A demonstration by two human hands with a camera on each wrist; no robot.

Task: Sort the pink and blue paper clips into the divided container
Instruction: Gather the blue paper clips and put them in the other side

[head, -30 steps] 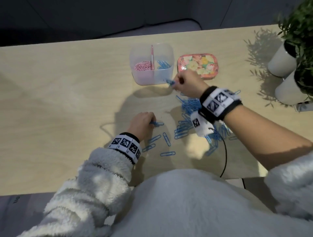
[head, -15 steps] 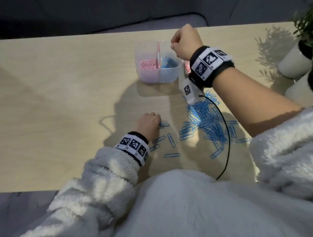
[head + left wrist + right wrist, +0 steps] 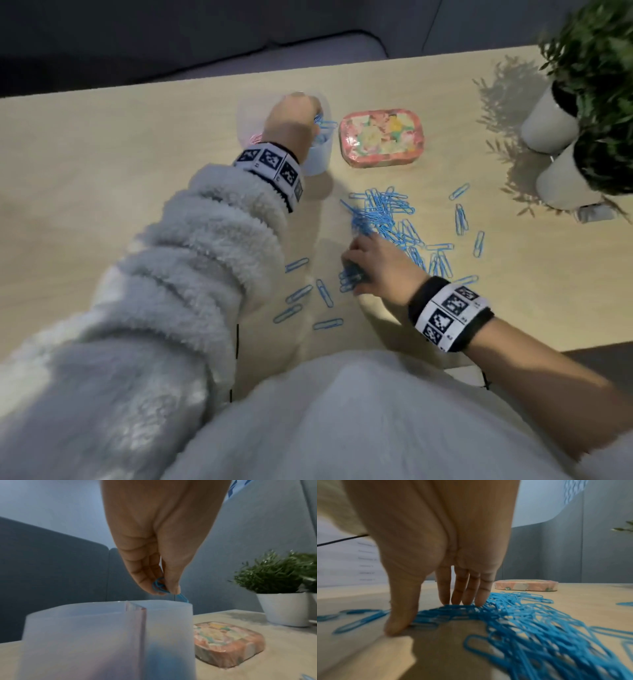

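The translucent divided container (image 3: 318, 157) stands at the back of the table, with pink clips (image 3: 255, 138) in its left half and blue clips (image 3: 325, 125) in its right. My left hand (image 3: 298, 113) hovers over it. In the left wrist view the left hand (image 3: 164, 589) pinches a few blue paper clips (image 3: 158, 584) just above the right compartment, right of the divider (image 3: 135, 608). My right hand (image 3: 349, 265) rests on the near edge of the blue clip pile (image 3: 387, 216). Its straight fingers (image 3: 462, 599) and thumb press down on a bunch of clips (image 3: 440, 614).
A flowery pink tin (image 3: 382, 137) lies right of the container. Two white plant pots (image 3: 548, 126) (image 3: 565, 181) stand at the far right. Several loose blue clips (image 3: 308, 298) lie scattered left of my right hand. A dark sofa runs behind the table.
My left hand rose from the loose clips to the container, carrying blue clips. My right hand came back from the container down onto the pile.
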